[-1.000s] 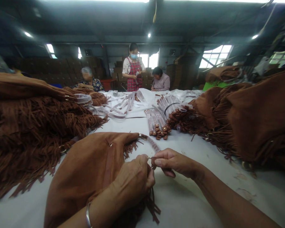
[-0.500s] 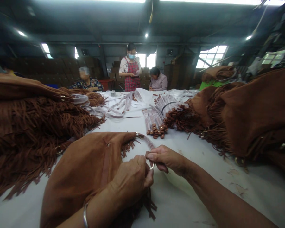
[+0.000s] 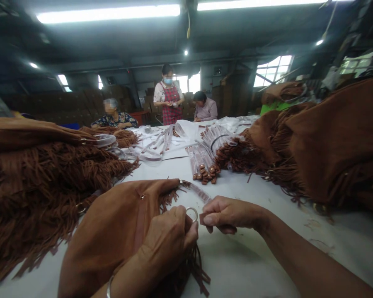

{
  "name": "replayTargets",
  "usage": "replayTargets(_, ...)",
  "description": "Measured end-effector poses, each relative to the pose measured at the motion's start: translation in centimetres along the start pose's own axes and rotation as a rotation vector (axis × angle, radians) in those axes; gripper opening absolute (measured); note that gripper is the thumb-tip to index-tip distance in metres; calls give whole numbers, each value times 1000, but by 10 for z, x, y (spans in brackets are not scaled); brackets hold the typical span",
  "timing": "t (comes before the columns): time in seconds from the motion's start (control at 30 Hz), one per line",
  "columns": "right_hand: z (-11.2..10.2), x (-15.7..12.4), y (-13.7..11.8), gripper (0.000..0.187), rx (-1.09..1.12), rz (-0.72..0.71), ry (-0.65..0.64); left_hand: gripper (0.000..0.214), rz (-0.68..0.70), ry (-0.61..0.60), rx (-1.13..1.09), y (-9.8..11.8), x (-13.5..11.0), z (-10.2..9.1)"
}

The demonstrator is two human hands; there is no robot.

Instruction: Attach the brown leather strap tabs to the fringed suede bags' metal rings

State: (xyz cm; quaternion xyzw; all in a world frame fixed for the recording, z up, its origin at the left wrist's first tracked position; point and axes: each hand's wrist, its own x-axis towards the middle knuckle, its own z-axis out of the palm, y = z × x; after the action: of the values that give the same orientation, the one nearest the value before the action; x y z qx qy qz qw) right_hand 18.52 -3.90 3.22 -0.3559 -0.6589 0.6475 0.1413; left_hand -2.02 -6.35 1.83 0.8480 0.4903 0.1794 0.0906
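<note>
A brown suede fringed bag [image 3: 112,231] lies on the white table [image 3: 251,256] right in front of me. My left hand [image 3: 168,240] rests on the bag's near corner and pinches a small metal ring [image 3: 192,214] between thumb and fingers. My right hand [image 3: 228,214] is closed on the end of a plastic-wrapped brown strap [image 3: 199,192]. The strap runs back to a clasp at the bag's top corner. Its tip sits just right of the ring. Dark fringe hangs below my left hand.
Heaps of brown fringed bags rise at the left [image 3: 40,165] and right [image 3: 332,145]. Bundles of wrapped straps [image 3: 203,161] and loose plastic sleeves [image 3: 155,142] lie mid-table. Three people [image 3: 169,95] work at the far end.
The ring has come up clear between my left fingers, and my right hand has slid slightly right with the strap end. The camera has tilted a little.
</note>
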Motion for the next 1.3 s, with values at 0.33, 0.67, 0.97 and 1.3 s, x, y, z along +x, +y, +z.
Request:
replayTargets(0.33,8,16,10,35,12,-130,243,26,-222,-13,196,16,15,-13)
replayTargets(0.67,8,18,10,26,147,-279,195,26,-303,194,198,24,8,-5)
replayTargets(0.97,9,24,17,13,-222,-218,259,19,-166,182,182,21,-4,3)
replayTargets(1.3,14,23,12,20,-73,-364,250,16,-145,145,102,6,-2,3)
